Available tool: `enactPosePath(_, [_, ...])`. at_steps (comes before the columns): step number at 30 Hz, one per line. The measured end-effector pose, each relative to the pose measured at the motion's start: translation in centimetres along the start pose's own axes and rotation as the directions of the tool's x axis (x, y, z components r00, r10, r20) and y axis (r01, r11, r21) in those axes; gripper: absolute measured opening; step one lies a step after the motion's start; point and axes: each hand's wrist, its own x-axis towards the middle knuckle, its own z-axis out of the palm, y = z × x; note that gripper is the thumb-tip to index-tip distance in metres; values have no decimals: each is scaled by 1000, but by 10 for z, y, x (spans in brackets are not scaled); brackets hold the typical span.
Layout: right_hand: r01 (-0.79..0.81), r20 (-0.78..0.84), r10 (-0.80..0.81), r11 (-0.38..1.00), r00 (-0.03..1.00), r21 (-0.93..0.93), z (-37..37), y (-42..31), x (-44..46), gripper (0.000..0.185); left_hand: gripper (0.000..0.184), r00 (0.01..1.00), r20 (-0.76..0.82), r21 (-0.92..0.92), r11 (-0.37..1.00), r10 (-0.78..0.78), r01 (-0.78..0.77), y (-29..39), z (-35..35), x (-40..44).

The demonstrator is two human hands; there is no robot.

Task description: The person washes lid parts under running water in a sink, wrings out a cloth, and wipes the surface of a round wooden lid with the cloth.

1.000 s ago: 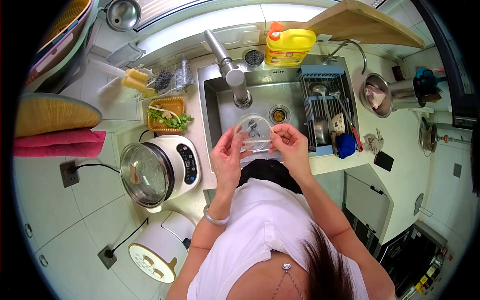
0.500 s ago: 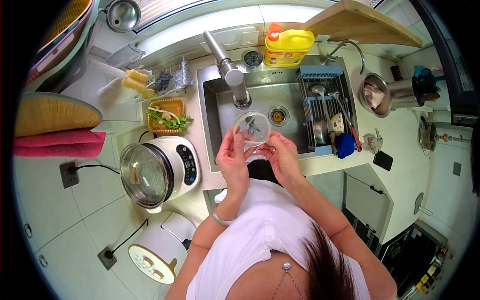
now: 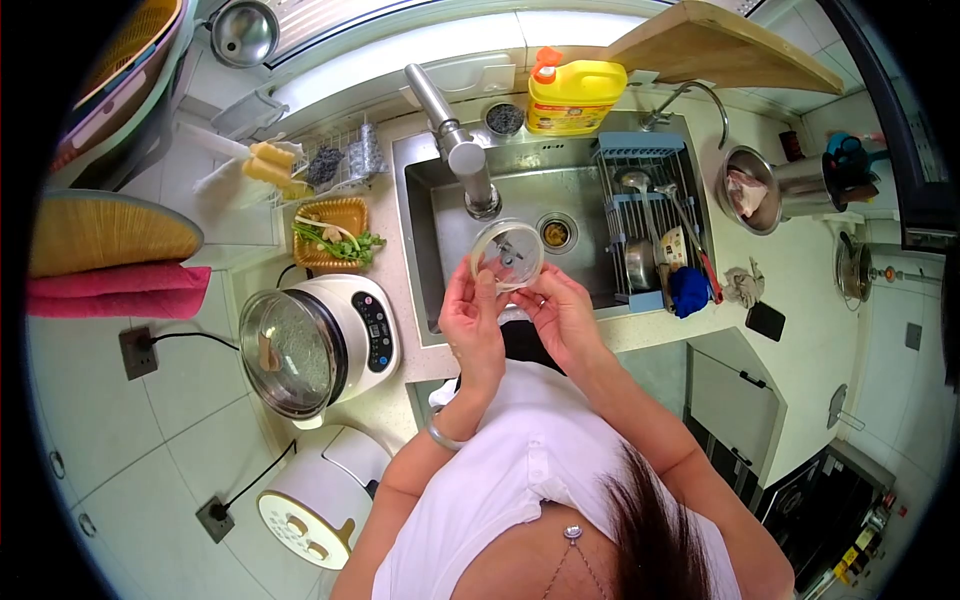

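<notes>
Over the front half of the steel sink (image 3: pixel 520 180), my left hand (image 3: pixel 472 325) and my right hand (image 3: pixel 560 318) hold a clear round cup (image 3: pixel 507 254) between them. The cup has a pale rim, and a small grey blade-like shape shows inside or through it. My left fingers and thumb close on its near left side. The right fingertips pinch its lower right edge. Behind the cup stands the faucet (image 3: pixel 467 160), with no water visibly running. The drain (image 3: pixel 556 232) lies just beyond my right fingers.
A blue-ended dish rack (image 3: pixel 640 145) with ladles and a bowl fills the sink's right side. Left of the sink are a basket of greens (image 3: pixel 335 232) and a glass-lidded steamer (image 3: pixel 295 350). A yellow jug (image 3: pixel 575 97) stands behind, and a pot with meat (image 3: pixel 750 190) at right.
The cup has turned slightly in my hands, and my left fingers have shifted along its edge. Both hands stay in nearly the same place over the sink.
</notes>
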Motion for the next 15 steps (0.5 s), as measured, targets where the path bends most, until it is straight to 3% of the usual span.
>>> enactPosePath(6, [9,-2,-9,999,1000,-38,-2,1,2,27,39,993,104,22,999,-50,48,0,-6,5])
enactPosePath(13, [67,11,-66,995,998,-68,0,3,1,27,36,985,99,14,990,-140,139,11,-3,8])
enactPosePath(15, [28,-13,-28,999,1000,-40,3,2,2,27,34,984,175,196,981,-46,11,1,-6,9])
